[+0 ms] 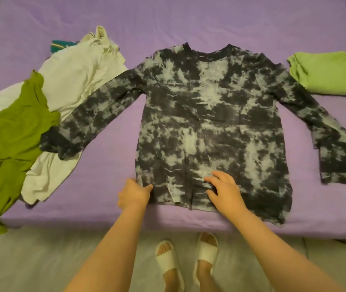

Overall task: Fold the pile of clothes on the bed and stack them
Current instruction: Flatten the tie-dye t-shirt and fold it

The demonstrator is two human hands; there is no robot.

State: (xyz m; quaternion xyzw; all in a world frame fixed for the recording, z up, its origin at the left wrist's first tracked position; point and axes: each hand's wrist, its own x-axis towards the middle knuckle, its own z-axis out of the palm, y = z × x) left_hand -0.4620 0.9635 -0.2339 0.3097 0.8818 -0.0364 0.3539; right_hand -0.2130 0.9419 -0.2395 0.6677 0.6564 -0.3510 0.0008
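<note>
A black-and-grey tie-dye long-sleeved shirt [210, 123] lies flat on the purple bed [189, 22], both sleeves spread outward. My left hand [133, 193] pinches the shirt's near left hem corner. My right hand [224, 190] rests on the lower hem with its fingers spread and slightly bent. The left sleeve's cuff overlaps a pile of unfolded clothes at the left: a white garment [73, 81], an olive-green garment [14, 140] and a teal item [59, 46] mostly hidden behind them. A folded light-green garment [332, 74] lies at the right.
The bed's near edge runs across the view just below my hands. Below it lies pale floor [41, 260], where my feet in white slippers [186, 258] stand. The olive-green garment hangs over the bed edge at the far left.
</note>
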